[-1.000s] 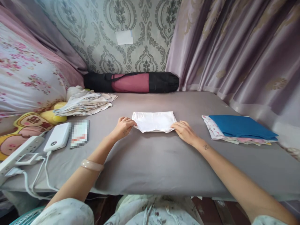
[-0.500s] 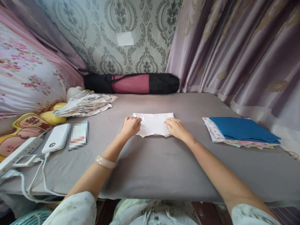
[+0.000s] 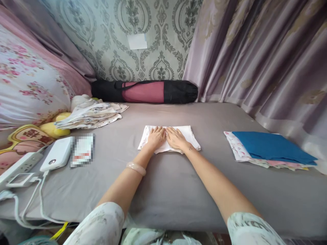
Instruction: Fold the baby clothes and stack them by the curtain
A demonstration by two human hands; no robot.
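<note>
A folded white cloth garment [image 3: 187, 132] lies flat in the middle of the grey-covered surface. Both palms rest on top of it, close together near its centre. My left hand [image 3: 156, 137], with a pale bangle [image 3: 136, 168] farther down that arm, has its fingers stretched out over the cloth. Beside it, my right hand [image 3: 176, 139] is also flat, fingers extended and slightly spread. Neither hand grips the fabric. Parts of the garment are hidden beneath the hands.
To the right lies a stack of folded clothes with a blue piece [image 3: 273, 146] on top. At left are a pile of cloths [image 3: 92, 114], a white power bank [image 3: 57, 154], a power strip [image 3: 21, 168] and cables. A black and pink rolled bag [image 3: 143, 92] lies along the wall.
Both hands have moved inward from the garment's side edges and now lie flat on its middle, fingers straightened. The garment's lower corners now spread wider at both sides.
</note>
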